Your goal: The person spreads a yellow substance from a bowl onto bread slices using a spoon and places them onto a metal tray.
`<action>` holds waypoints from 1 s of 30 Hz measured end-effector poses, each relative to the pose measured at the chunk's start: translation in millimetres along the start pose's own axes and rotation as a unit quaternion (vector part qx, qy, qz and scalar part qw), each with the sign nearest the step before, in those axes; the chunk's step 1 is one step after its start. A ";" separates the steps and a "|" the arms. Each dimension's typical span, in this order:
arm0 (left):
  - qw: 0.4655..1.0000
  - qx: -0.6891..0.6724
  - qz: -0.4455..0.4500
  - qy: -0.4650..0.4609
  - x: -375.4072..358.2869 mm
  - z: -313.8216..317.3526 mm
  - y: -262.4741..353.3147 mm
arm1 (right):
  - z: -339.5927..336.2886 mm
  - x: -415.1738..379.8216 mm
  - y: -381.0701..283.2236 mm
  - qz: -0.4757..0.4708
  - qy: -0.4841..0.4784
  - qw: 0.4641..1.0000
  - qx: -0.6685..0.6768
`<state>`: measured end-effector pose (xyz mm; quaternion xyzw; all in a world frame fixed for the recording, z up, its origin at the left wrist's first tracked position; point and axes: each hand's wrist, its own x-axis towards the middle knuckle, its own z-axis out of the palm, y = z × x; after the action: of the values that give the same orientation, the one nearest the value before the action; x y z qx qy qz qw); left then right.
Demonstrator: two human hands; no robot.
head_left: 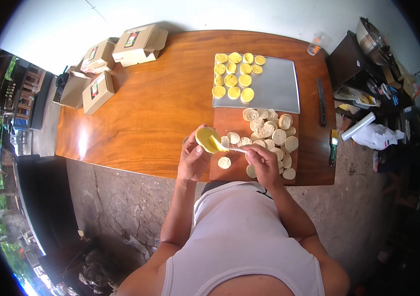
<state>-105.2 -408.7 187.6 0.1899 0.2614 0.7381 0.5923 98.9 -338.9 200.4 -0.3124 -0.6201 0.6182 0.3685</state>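
Two grips closed: left [192, 160] on coated round [207, 139], right [265, 164] on spoon [236, 149]; pale rounds [278, 136] near tray [276, 84].

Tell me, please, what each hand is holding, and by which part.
The left hand holds a yellow-topped round by its outer edge. The right hand holds a slim, light-coloured utensil by its handle.
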 end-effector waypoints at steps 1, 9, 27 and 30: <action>1.000 -0.002 0.003 0.009 -0.1 0.2 -0.3 | 1.1 -2.1 3.2 0.017 -0.015 0.999 0.037; 1.000 -0.009 0.004 0.008 -1.6 2.8 0.8 | -5.1 4.2 15.5 0.011 0.031 0.995 0.094; 0.991 -0.078 -0.080 0.076 -10.7 -13.3 0.7 | -19.1 13.8 -13.7 -0.090 0.023 0.996 -0.015; 0.986 -0.081 -0.110 0.096 -12.6 -19.2 0.1 | -20.8 16.8 -17.0 -0.162 -0.020 0.977 -0.140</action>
<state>-113.7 -424.1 172.8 0.0400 0.2754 0.7022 0.6554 108.6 -314.2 217.8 -0.2437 -0.7498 0.4636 0.4042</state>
